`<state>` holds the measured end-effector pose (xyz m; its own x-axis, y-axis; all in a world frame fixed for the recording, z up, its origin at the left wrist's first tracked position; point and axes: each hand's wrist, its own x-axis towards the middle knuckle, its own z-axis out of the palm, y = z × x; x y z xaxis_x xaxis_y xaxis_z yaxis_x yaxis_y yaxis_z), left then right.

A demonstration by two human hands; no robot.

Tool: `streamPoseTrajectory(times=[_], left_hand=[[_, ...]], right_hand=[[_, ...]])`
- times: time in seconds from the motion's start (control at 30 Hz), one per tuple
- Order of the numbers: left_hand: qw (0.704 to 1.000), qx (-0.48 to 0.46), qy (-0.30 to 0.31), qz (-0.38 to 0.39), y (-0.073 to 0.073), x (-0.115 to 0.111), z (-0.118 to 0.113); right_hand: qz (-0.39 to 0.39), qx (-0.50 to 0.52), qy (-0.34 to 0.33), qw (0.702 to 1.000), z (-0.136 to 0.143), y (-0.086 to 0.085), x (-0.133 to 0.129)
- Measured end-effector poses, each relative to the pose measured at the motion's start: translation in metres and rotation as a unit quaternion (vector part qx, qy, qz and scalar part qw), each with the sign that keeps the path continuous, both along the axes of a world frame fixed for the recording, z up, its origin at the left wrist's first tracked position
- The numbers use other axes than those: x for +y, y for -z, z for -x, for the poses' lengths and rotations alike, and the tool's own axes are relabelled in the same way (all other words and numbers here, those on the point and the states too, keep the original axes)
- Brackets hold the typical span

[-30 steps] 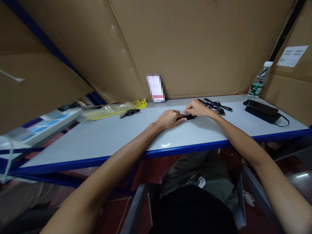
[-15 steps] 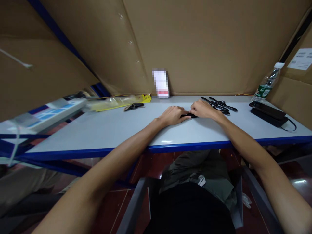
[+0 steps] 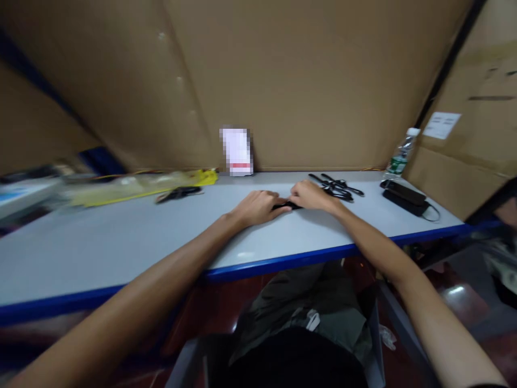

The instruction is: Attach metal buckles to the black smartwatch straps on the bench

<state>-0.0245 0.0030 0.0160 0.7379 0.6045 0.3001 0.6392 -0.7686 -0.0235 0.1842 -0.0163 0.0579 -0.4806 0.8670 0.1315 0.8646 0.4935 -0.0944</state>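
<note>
My left hand point(image 3: 260, 207) rests low on the grey table, its fingers closed round one end of a small black item point(image 3: 296, 206). Just right of it, my right hand point(image 3: 309, 195) pinches the same item from above. The fingers cover most of it, so its shape cannot be made out. Beside my right hand lie several black cables point(image 3: 343, 189) in a loose group. Left of my hands, a dark bundle point(image 3: 180, 194) sits near a yellow-edged clear plastic bag point(image 3: 133, 189).
A blurred bright screen point(image 3: 238, 152) leans on the cardboard wall at the back. A water bottle point(image 3: 399, 159) and a black case point(image 3: 404, 198) with a strap stand at the right. The table has a blue front edge point(image 3: 278, 263). A white power strip point(image 3: 28, 195) is at far left.
The view has turned to the right, so the table's things appear farther left. Both hands keep their hold on the black item, with hardly any change between them.
</note>
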Motion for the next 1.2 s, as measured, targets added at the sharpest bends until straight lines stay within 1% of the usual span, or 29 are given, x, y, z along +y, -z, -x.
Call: streamPoseTrajectory(times=[0.07,0.1,0.17,0.23,0.3,0.4,0.47,0.57,0.67,0.83,0.97,1.03,1.1,1.2], left_hand=[[1.000,-0.009,0.004,0.006,0.001,0.001,0.001],[1.000,-0.002,-0.006,0.013,0.002,0.003,0.002],[0.998,0.032,-0.043,0.023,0.005,0.010,0.004],[0.996,0.045,-0.072,0.018,0.007,0.016,0.005],[0.996,0.050,-0.070,0.018,0.008,0.018,0.005],[0.996,0.055,-0.073,0.018,0.006,0.012,0.004],[0.995,0.061,-0.082,0.020,0.005,0.009,0.003],[0.994,0.068,-0.090,0.013,0.005,0.010,0.003],[0.993,0.078,-0.090,0.009,0.006,0.013,0.004],[0.993,0.075,-0.090,0.015,0.007,0.013,0.005],[0.993,0.067,-0.092,0.012,0.007,0.013,0.006],[0.994,0.065,-0.087,0.010,0.008,0.013,0.006],[0.995,0.062,-0.075,0.008,0.008,0.014,0.006],[0.996,0.054,-0.068,0.006,0.008,0.013,0.006]], right_hand=[[0.032,0.022,-0.030,0.999,0.001,-0.001,-0.001],[0.025,0.037,-0.038,0.998,0.000,-0.002,0.001],[0.003,0.056,-0.057,0.997,-0.007,-0.004,0.006],[0.010,0.053,-0.077,0.996,-0.013,-0.006,0.008],[0.011,0.041,-0.075,0.996,-0.015,-0.007,0.007],[0.003,0.023,-0.048,0.999,-0.010,-0.005,0.000],[0.011,0.028,-0.033,0.999,-0.005,-0.004,-0.003],[0.040,0.067,-0.046,0.996,-0.004,-0.006,-0.003],[0.032,0.099,-0.067,0.992,-0.008,-0.011,-0.001],[0.020,0.058,-0.073,0.995,-0.014,-0.010,0.000],[0.017,0.035,-0.050,0.998,-0.009,-0.006,-0.003],[0.029,0.039,-0.048,0.998,-0.006,-0.005,-0.003],[0.043,0.063,-0.066,0.995,-0.005,-0.006,-0.002],[0.023,0.086,-0.074,0.993,-0.009,-0.009,0.000]])
